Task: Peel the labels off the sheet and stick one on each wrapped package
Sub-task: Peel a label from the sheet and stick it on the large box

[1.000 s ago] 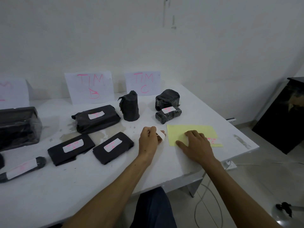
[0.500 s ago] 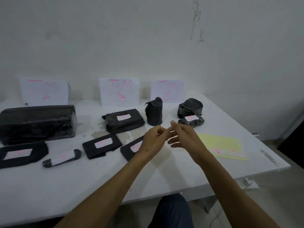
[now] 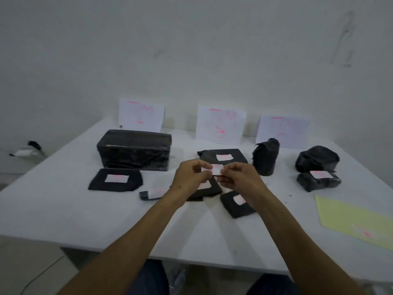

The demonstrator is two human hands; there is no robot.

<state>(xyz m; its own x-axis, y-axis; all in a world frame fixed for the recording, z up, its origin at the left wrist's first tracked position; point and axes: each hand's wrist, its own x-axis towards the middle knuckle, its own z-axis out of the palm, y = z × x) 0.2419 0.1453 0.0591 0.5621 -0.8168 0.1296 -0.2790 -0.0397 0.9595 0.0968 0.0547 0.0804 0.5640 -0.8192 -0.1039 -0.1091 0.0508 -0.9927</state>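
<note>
White label w/ pink marks held up over table, pinched between L hand & R hand. Below: black packages, most labelled; big block & upright roll bare. Yellow sheet at right edge.

Your white table fills the middle of the frame. At centre left sits a large black wrapped block, with a flat labelled package just below it and a small labelled roll to the lower right of that. At centre you have a labelled package, two flat packages partly behind your arms, and an upright black bundle. At right, a rounded bundle sits behind a labelled package. The yellow label sheet lies at lower right. Three paper signs stand along the back edge.
</note>
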